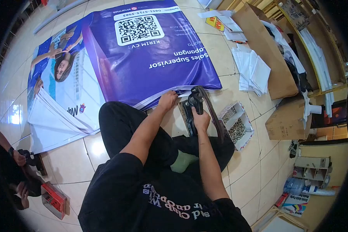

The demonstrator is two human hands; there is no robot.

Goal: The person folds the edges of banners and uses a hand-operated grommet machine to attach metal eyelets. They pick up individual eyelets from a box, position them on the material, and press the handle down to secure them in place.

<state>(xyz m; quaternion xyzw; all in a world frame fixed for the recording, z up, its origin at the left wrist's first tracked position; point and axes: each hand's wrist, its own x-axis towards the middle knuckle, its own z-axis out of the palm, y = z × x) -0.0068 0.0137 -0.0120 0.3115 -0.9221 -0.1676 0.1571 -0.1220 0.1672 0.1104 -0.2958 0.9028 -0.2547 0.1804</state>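
A large purple printed banner (143, 58) lies on the tiled floor, its near edge folded in several layers. My left hand (168, 100) is closed on that edge, just left of a black hand press (195, 101). The press stands on a small board, its head at the banner's edge. My right hand (201, 119) is wrapped round the black part of the press, below its head. Right of the press is a divided box (237, 125) filled with small metal pieces.
White paper sheets (251, 71) and a large cardboard box (259, 46) are at the right, with a smaller carton (288, 121) below. Another person (17, 166) sits at the far left beside a red box (54, 199). Shelving (321, 58) stands along the right.
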